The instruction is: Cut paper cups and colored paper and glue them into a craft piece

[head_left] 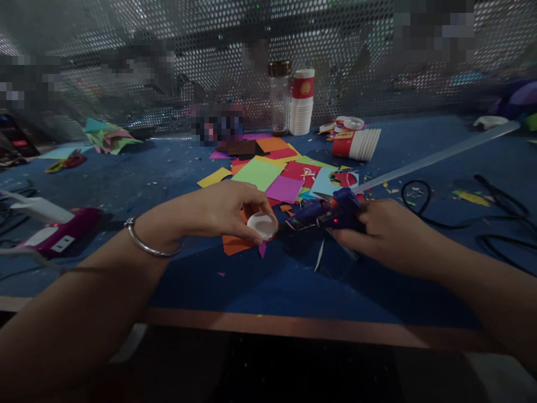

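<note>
My left hand (229, 211) pinches a small white round piece (262, 226), perhaps the bottom of a paper cup, with its hollow side toward me. A pointed purple paper bit (262, 248) shows just below it. My right hand (380, 238) is wrapped round a blue glue gun (331, 214), its nozzle pointing left at the rim of the white piece. Whether the tip touches the rim I cannot tell. A long translucent glue stick (440, 159) sticks out of the gun's back, and a small red light glows on its side. Coloured paper sheets (260, 173) lie behind both hands.
Stacked paper cups (301, 115) and a clear bottle (279, 106) stand against the perforated metal screen. More cups (356, 144) lie sideways. Scissors (65, 163) and a purple power strip (62, 235) are at left. A black cable (440, 225) loops at right. Paper scraps dot the blue table.
</note>
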### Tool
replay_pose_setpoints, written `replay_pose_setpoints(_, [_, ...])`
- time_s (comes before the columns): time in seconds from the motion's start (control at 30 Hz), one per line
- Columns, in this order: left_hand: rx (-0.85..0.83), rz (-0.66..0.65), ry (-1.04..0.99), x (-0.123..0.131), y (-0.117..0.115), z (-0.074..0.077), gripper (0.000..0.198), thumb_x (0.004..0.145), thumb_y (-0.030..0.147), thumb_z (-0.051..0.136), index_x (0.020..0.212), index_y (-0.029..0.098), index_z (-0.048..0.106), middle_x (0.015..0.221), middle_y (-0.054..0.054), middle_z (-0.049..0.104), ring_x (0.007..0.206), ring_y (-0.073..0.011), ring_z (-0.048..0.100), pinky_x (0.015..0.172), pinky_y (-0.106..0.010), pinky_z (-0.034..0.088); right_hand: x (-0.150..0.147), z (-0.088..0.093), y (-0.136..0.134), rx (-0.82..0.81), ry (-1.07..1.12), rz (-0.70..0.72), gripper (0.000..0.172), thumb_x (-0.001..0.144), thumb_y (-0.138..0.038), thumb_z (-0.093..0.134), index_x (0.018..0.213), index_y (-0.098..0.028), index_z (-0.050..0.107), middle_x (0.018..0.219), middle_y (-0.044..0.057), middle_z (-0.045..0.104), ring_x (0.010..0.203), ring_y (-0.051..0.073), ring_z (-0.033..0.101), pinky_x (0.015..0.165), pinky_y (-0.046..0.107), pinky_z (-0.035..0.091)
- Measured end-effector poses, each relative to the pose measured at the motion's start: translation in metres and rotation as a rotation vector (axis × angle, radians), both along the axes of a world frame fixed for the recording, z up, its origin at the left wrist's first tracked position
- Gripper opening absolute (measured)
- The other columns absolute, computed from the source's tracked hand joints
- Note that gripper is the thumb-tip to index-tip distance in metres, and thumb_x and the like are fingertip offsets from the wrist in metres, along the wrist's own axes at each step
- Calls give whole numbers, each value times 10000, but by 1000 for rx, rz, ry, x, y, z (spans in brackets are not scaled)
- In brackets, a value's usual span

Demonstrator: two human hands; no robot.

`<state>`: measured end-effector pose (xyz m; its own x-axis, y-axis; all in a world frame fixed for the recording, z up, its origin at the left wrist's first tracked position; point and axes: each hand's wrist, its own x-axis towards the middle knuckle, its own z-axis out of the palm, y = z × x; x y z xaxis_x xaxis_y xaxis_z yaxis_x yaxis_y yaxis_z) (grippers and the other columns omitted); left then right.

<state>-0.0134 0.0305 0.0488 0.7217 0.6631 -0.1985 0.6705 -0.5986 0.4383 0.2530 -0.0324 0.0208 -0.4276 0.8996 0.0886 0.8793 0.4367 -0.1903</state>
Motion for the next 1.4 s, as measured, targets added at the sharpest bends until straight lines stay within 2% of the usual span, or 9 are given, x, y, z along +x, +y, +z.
replay_pose_setpoints(0.3, [-4, 10, 8, 4, -2, 2, 385, 733, 453, 779, 1042, 228, 725, 999, -8, 716, 887, -174, 638, 733, -237, 444, 1, 0, 2, -37, 42, -50, 362, 833, -280, 516, 513, -226, 357, 577, 33, 549, 534, 140, 489, 546, 301, 320])
replay_pose_setpoints(0.53, [-7, 19, 28, 3, -2, 3, 364, 740, 429, 772, 1039, 231, 709, 980, 3, 704, 855, -162, 633, 713, -230, 439, 3, 0, 2, 3, 147, -82, 317, 819, -296, 508, 543, -239, 363, 492, -7, 475, 464, 119, 403, 494, 297, 279])
replay_pose_setpoints(0.73, [72, -8, 54, 3, -1, 2, 376, 753, 469, 746, 1046, 238, 703, 1008, -2, 687, 890, -176, 629, 745, -246, 444, 2, -2, 4, 8, 190, -82, 318, 810, -316, 515, 547, -238, 354, 500, 6, 525, 493, 135, 474, 489, 291, 306])
replay_pose_setpoints(0.9, [7, 0, 16, 1, 0, -1, 347, 759, 452, 744, 1039, 252, 704, 1012, 3, 716, 889, -179, 651, 736, -244, 461, 2, -3, 7, -13, 157, -127, 349, 827, -345, 531, 540, -241, 362, 456, -7, 461, 455, 136, 437, 476, 297, 276])
replay_pose_setpoints(1.03, [-39, 37, -3, 0, 0, -2, 347, 748, 422, 756, 1030, 236, 677, 1000, -3, 730, 845, -174, 660, 697, -242, 460, 2, -3, 9, -29, 157, -101, 335, 834, -332, 539, 549, -238, 392, 497, 2, 492, 475, 139, 458, 497, 297, 294])
replay_pose_setpoints(1.17, [-24, 44, 3, 1, 0, -1, 344, 743, 436, 754, 995, 220, 661, 975, -14, 726, 823, -176, 657, 676, -245, 454, 1, 0, 11, -37, 141, -103, 347, 830, -323, 548, 540, -240, 377, 479, -12, 444, 454, 130, 420, 485, 294, 275])
replay_pose_setpoints(1.4, [-23, 43, 13, 2, -1, 0, 320, 733, 428, 765, 939, 214, 646, 942, -5, 706, 812, -171, 639, 664, -245, 440, -3, 6, 14, -113, 134, -144, 356, 831, -307, 563, 539, -229, 375, 492, -14, 465, 464, 115, 432, 483, 275, 280])
